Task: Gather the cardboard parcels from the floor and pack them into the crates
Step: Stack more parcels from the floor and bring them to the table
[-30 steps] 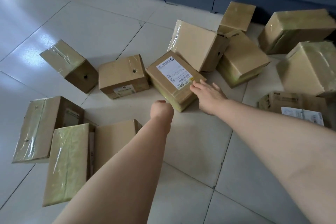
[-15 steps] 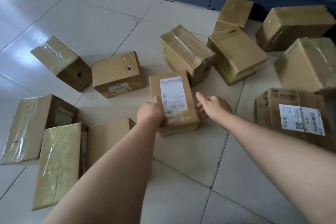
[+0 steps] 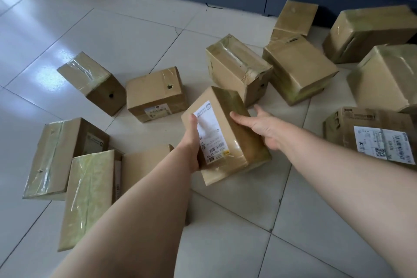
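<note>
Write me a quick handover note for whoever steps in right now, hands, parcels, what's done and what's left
Left hand: gripping the left edge of the labelled parcel, thumb on its top face.
Right hand: clamped on the same parcel's right side. The parcel is tilted and looks lifted off the tiled floor.
Other parcels: about eleven lie scattered on the floor, among them the holed box just behind the held one and a barcode-labelled box at right.
Done: one parcel picked up. No crates in view, so nothing visibly packed.
Left: carry this parcel to a crate, then gather the rest.
</note>
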{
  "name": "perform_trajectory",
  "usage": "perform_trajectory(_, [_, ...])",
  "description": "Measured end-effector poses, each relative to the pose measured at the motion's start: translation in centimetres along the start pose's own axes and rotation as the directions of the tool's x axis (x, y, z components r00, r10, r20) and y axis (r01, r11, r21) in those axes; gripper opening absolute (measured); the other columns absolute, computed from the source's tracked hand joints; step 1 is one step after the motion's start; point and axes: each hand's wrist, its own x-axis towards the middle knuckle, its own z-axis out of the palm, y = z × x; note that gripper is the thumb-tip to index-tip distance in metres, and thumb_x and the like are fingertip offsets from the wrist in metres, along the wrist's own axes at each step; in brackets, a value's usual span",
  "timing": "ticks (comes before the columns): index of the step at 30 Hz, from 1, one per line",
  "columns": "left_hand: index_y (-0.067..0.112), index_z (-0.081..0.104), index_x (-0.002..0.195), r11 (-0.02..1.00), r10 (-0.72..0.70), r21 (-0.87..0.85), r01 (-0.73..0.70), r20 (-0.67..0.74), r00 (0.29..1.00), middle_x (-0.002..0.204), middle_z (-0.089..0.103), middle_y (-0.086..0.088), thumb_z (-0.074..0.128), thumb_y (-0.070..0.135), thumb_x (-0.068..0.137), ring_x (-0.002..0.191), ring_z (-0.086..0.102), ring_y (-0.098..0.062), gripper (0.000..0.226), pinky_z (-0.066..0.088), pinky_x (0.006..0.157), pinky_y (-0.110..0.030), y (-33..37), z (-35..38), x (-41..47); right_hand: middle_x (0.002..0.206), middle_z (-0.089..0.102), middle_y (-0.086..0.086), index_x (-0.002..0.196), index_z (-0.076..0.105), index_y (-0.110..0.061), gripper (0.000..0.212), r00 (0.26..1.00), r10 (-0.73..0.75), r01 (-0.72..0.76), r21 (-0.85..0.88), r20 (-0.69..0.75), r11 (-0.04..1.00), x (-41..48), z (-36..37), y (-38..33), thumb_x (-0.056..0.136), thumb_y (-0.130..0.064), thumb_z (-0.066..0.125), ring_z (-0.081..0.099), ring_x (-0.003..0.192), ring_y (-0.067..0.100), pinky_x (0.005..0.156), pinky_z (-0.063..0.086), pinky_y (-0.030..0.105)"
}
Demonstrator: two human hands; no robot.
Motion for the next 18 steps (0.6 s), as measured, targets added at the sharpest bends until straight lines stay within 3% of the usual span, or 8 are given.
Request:
perform_trajectory(3, [0.010, 0.061, 0.117, 0.996, 0.064, -0.058, -0.068, -0.057, 0.996, 0.098, 0.070, -0.014, 0.033, 0.079, 0.087, 0.094, 0.068, -0.030, 0.081, 0.053, 0.091, -0.045, 0.3, -0.2, 0.3, 0.123, 0.066, 0.003, 0.141, 0.045, -0.024, 0.127, 0.988, 0.026, -0.031, 0.031, 0.155, 0.999, -0.2, -0.2, -0.2, 0.027, -0.058, 0.092, 0.064, 0.110, 0.024, 0.094, 0.052, 0.046])
perform_trajectory(5, [0.012, 0.063, 0.120, 0.989, 0.091, -0.108, -0.097, -0.058, 0.994, 0.099, 0.071, -0.013, 0.034, 0.080, 0.086, 0.092, 0.069, -0.030, 0.081, 0.054, 0.088, -0.044, 0.5, -0.5, 0.4, 0.117, 0.068, 0.000, 0.136, 0.050, -0.024, 0.100, 0.985, 0.011, -0.021, 0.055, 0.170, 0.998, -0.7, -0.8, -0.3, 0.048, -0.054, 0.088, 0.063, 0.109, 0.020, 0.093, 0.052, 0.042])
perform_trajectory(8, [0.014, 0.066, 0.108, 0.959, 0.168, -0.219, -0.178, -0.064, 0.984, 0.107, 0.071, -0.014, 0.029, 0.083, 0.084, 0.093, 0.067, -0.029, 0.082, 0.049, 0.091, -0.048, 1.0, -0.4, 0.0, 0.112, 0.064, -0.010, 0.132, 0.050, -0.034, 0.051, 0.989, -0.012, -0.001, 0.094, 0.144, 0.996, -1.1, -2.1, -0.7, 0.086, -0.024, 0.070, 0.056, 0.104, 0.011, 0.086, 0.046, 0.038])
perform_trajectory(11, [0.023, 0.055, 0.135, 0.930, 0.227, -0.277, -0.243, -0.091, 0.970, 0.137, 0.057, -0.002, 0.027, 0.085, 0.082, 0.126, 0.053, -0.029, 0.086, 0.024, 0.109, -0.066, 1.6, -0.8, 0.6, 0.106, 0.064, -0.003, 0.108, 0.060, -0.037, 0.046, 0.983, -0.012, -0.022, 0.185, 0.181, 0.982, -1.7, -2.9, -1.2, 0.092, 0.003, 0.046, 0.055, 0.098, 0.017, 0.072, 0.043, 0.040])
perform_trajectory(13, [0.021, 0.059, 0.125, 0.915, 0.237, -0.322, -0.244, -0.061, 0.970, 0.125, 0.061, -0.004, 0.037, 0.076, 0.086, 0.118, 0.056, -0.031, 0.072, 0.034, 0.103, -0.067, 1.8, -1.2, 0.4, 0.078, 0.061, 0.004, 0.090, 0.065, -0.024, 0.039, 0.993, 0.015, -0.059, 0.367, 0.120, 0.928, -1.8, -2.9, -1.2, 0.085, 0.000, 0.036, 0.052, 0.076, 0.021, 0.063, 0.042, 0.036])
perform_trajectory(15, [0.012, 0.060, 0.098, 0.928, 0.273, -0.265, -0.260, 0.013, 0.962, 0.096, 0.062, -0.010, 0.057, 0.047, 0.082, 0.094, 0.060, -0.033, 0.039, 0.049, 0.089, -0.053, 1.7, -1.1, 0.1, 0.066, 0.055, 0.004, 0.074, 0.064, -0.014, 0.029, 0.999, 0.045, -0.054, 0.602, 0.029, 0.796, -1.6, -2.8, -0.9, 0.082, -0.006, 0.037, 0.049, 0.064, 0.022, 0.063, 0.042, 0.031])
perform_trajectory(16, [0.011, 0.057, 0.092, 0.937, 0.290, -0.219, -0.273, 0.049, 0.956, 0.085, 0.055, -0.011, 0.061, 0.030, 0.072, 0.082, 0.057, -0.033, 0.028, 0.050, 0.078, -0.045, 1.5, -0.9, -0.1, 0.072, 0.058, 0.005, 0.081, 0.066, -0.011, 0.028, 0.999, 0.051, -0.040, 0.655, 0.002, 0.755, -1.4, -2.7, -0.7, 0.083, -0.007, 0.039, 0.053, 0.065, 0.022, 0.065, 0.044, 0.030])
perform_trajectory(18, [0.013, 0.056, 0.095, 0.952, 0.285, -0.143, -0.272, 0.084, 0.955, 0.079, 0.046, -0.012, 0.058, 0.014, 0.061, 0.069, 0.049, -0.029, 0.034, 0.044, 0.065, -0.036, 1.4, -0.7, -0.4, 0.098, 0.063, 0.011, 0.121, 0.060, -0.014, 0.041, 0.998, 0.049, -0.019, 0.603, -0.033, 0.798, -1.4, -2.4, -0.5, 0.088, -0.003, 0.040, 0.059, 0.069, 0.021, 0.062, 0.052, 0.026])
